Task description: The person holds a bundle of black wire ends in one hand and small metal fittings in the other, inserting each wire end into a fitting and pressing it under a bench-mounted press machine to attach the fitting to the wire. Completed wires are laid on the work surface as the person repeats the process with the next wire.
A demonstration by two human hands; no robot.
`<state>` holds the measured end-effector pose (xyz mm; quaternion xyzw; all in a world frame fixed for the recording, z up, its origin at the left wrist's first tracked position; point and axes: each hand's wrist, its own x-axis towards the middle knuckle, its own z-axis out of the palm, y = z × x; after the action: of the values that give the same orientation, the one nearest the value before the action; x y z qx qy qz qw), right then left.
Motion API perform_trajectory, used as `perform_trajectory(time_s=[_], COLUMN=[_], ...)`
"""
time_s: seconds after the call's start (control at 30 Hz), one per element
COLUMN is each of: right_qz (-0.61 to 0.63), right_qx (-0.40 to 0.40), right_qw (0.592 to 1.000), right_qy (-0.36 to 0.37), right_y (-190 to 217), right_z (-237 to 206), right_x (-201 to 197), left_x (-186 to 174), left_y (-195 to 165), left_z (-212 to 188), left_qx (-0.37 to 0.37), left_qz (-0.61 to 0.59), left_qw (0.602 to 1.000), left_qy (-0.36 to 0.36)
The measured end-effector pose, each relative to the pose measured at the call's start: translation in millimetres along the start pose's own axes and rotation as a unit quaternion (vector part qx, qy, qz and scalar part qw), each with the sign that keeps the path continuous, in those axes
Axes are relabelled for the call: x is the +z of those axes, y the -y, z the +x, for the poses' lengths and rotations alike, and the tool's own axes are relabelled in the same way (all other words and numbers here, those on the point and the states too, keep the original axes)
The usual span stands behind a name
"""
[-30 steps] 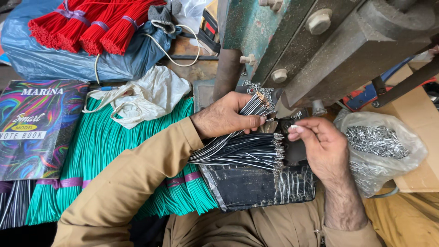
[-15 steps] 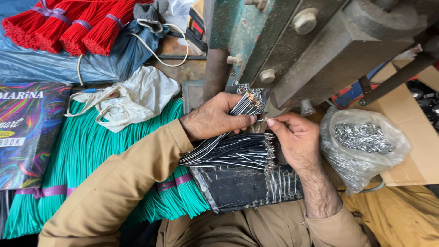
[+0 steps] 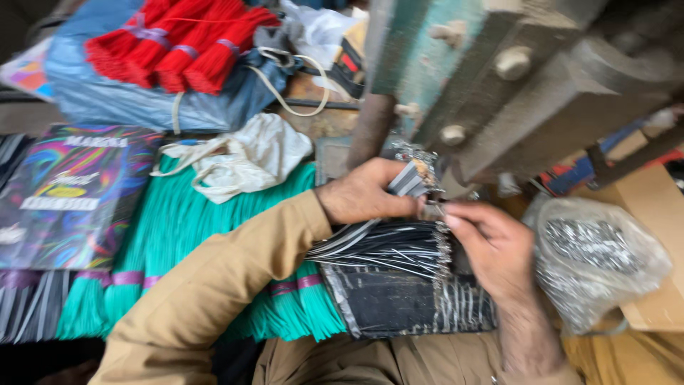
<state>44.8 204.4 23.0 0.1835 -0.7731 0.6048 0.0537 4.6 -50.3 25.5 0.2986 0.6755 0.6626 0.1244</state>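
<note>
Black, thin, metal-tipped cords [image 3: 385,249], a whole fan of them, lying across the lap on a dark flat sheet [image 3: 406,306] just below the green-painted metal press [image 3: 456,78]. Left hand [image 3: 363,196] curled shut around a small grey bunch of those cords [image 3: 413,178], tips poking up toward the press. Right hand [image 3: 491,246] half closed, thumb and forefinger pinched at the metal tips near the left hand's bunch; blurry there, so can't tell exactly how many strands are pinched.

Handling guess: light, floppy, a bit slick, prone to splaying and tangling. Probably best gripped close behind the stiff metal tips, where the strand stops flopping.

Counts: two hands. Black cords far too many to count, dozens at least. One clear plastic bag of small silvery metal bits [image 3: 598,257], right beside the right wrist. About four bundles of red cords [image 3: 185,43] up on a blue sack [image 3: 107,100]. One big spread of teal cords [image 3: 178,235] under the left sleeve, banded purple. One white cloth bag [image 3: 249,157] on top of those. One colourful glossy notebook cover [image 3: 64,192] off to the left.
</note>
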Motion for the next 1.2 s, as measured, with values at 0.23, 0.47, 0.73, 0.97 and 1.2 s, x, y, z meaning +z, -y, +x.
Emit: perform_trajectory(time_s=[0.23,0.47,0.73,0.97,1.2], right_qz=[-0.272,-0.370,-0.264,-0.144,-0.299], right_qx=[0.041,0.126,0.140,0.133,0.170], right_qw=[0.959,0.920,0.954,0.978,0.922], right_qy=[-0.069,-0.010,0.020,0.067,0.180], right_y=[-14,-95,-115,-121,-125], right_z=[-19,-22,-15,-19,-5], right_x=[-100,-174,-157,-138,-111], left_x=[-4,-13,-10,-12,-12], left_y=[14,23,42,44,43], left_z=[2,6,11,9,6], left_qx=[0.088,0.012,0.050,0.026,0.059], left_qz=[0.035,-0.133,-0.173,-0.195,-0.128], left_qw=[0.995,0.989,0.980,0.976,0.988], left_qy=[0.023,0.066,0.083,0.096,0.069])
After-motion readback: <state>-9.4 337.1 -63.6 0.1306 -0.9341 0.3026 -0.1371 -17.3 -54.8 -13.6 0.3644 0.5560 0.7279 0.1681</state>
